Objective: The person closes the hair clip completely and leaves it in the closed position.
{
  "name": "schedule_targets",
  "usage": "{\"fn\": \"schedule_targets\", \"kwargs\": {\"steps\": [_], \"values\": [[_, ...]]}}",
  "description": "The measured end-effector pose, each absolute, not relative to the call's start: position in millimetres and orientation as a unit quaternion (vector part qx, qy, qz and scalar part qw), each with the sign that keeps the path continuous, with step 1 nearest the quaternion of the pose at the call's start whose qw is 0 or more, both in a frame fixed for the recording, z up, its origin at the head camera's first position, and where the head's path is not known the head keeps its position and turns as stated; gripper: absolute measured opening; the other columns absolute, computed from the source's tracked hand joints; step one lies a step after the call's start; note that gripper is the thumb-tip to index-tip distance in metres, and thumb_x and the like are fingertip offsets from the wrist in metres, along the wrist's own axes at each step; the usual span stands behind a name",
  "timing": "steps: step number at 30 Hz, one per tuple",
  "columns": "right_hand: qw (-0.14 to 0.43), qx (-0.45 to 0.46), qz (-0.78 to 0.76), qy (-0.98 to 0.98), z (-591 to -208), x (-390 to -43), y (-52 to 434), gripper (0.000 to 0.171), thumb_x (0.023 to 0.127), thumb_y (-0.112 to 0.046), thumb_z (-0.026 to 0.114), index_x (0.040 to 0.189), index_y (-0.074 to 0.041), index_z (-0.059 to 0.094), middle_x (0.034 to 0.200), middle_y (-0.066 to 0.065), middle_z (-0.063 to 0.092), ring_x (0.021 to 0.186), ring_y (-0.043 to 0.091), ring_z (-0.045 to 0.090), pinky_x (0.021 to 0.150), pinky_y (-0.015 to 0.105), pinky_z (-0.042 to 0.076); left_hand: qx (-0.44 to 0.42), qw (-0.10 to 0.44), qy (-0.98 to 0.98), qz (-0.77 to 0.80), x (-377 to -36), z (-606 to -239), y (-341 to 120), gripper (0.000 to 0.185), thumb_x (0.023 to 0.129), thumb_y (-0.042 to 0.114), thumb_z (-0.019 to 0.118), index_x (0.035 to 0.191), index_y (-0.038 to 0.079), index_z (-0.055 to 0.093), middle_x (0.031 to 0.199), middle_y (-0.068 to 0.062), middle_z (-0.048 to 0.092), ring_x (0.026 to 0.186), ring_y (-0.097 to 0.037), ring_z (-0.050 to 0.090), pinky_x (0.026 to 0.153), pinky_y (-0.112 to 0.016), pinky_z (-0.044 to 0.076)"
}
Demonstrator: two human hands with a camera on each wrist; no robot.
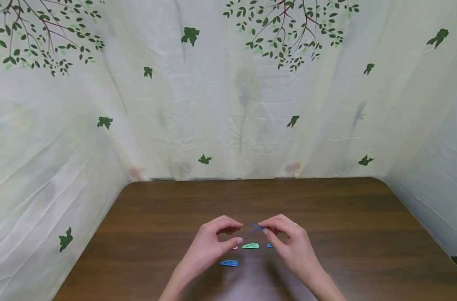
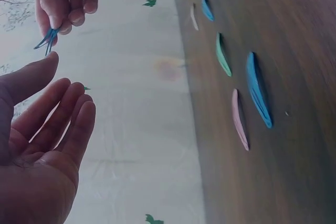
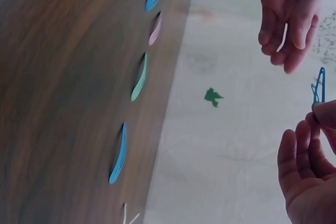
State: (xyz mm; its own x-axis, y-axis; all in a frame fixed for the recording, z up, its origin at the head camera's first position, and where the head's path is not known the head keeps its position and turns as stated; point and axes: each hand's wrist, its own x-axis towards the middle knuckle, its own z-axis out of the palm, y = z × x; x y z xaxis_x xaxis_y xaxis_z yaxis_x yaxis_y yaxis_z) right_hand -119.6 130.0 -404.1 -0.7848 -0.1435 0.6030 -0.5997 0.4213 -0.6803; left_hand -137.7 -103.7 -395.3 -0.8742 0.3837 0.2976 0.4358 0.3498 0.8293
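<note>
Above the table my right hand (image 1: 293, 242) pinches a blue snap hair clip (image 1: 255, 228) between thumb and forefinger. The clip's parts stand spread apart, as the right wrist view (image 3: 321, 85) also shows. Facing it, my left hand (image 1: 212, 240) is held with loosely bent fingers, thumb apart from them and nothing between. A small gap separates the left fingertips from the clip. Below the hands lie a green hair clip (image 1: 250, 246), a blue hair clip (image 1: 229, 263), a pink hair clip (image 2: 240, 119) and another blue hair clip (image 3: 118, 154), partly hidden by the right hand in the head view.
A thin white piece (image 2: 194, 17) lies beside the farther blue clip; its kind is unclear. The brown wooden table (image 1: 157, 213) extends around the clips. Pale cloth (image 1: 243, 125) printed with leaves and birds hangs behind the table and along both sides.
</note>
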Motion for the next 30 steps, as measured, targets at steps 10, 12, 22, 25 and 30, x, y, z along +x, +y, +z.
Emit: {"fn": "schedule_targets", "kwargs": {"steps": [10,12,22,25,30], "values": [[0.217,0.235,0.512,-0.797,-398.6,-106.8,129.2,0.022,0.092,-0.007,0.069,0.105,-0.024,0.073,0.093,-0.009,0.064,0.081,0.007,0.057,0.068,0.026,0.047,-0.260,0.048,-0.812,-0.520,-127.3,-391.2,-103.7,0.028,0.083,0.017,0.081,0.106,0.030,0.071,0.101,0.017,0.066,0.095,-0.010,0.062,0.087,-0.032,0.051],[0.222,0.241,0.510,-0.795,-397.4,-105.0,128.5,0.023,0.092,-0.005,0.069,0.106,-0.023,0.073,0.094,-0.011,0.063,0.081,0.008,0.057,0.069,0.024,0.047,-0.264,0.055,-0.810,-0.520,-125.7,-390.3,-103.1,0.028,0.083,0.017,0.081,0.106,0.029,0.071,0.101,0.016,0.066,0.095,-0.010,0.062,0.087,-0.031,0.051],[0.267,0.300,0.486,-0.776,-397.5,-99.9,121.5,0.030,0.086,0.003,0.071,0.106,-0.019,0.072,0.095,-0.009,0.063,0.082,0.006,0.058,0.072,0.019,0.049,-0.272,0.034,-0.765,-0.582,-112.2,-387.9,-98.5,0.027,0.085,0.014,0.079,0.111,0.019,0.071,0.106,0.008,0.065,0.102,-0.017,0.062,0.080,-0.032,0.056],[0.277,0.309,0.476,-0.776,-397.1,-99.5,119.6,0.033,0.084,0.006,0.072,0.106,-0.019,0.072,0.096,-0.010,0.063,0.083,0.005,0.058,0.073,0.018,0.049,-0.285,0.037,-0.756,-0.588,-110.2,-386.9,-95.8,0.028,0.087,0.017,0.077,0.114,0.017,0.070,0.108,0.006,0.064,0.103,-0.018,0.062,0.081,-0.031,0.056],[0.290,0.312,0.464,-0.777,-395.7,-99.0,118.9,0.034,0.084,0.007,0.072,0.106,-0.019,0.072,0.097,-0.010,0.063,0.084,0.005,0.057,0.073,0.017,0.049,-0.299,0.061,-0.762,-0.572,-109.9,-385.0,-92.8,0.025,0.089,0.019,0.075,0.113,0.017,0.070,0.106,0.008,0.064,0.099,-0.015,0.064,0.080,-0.031,0.056]]}}
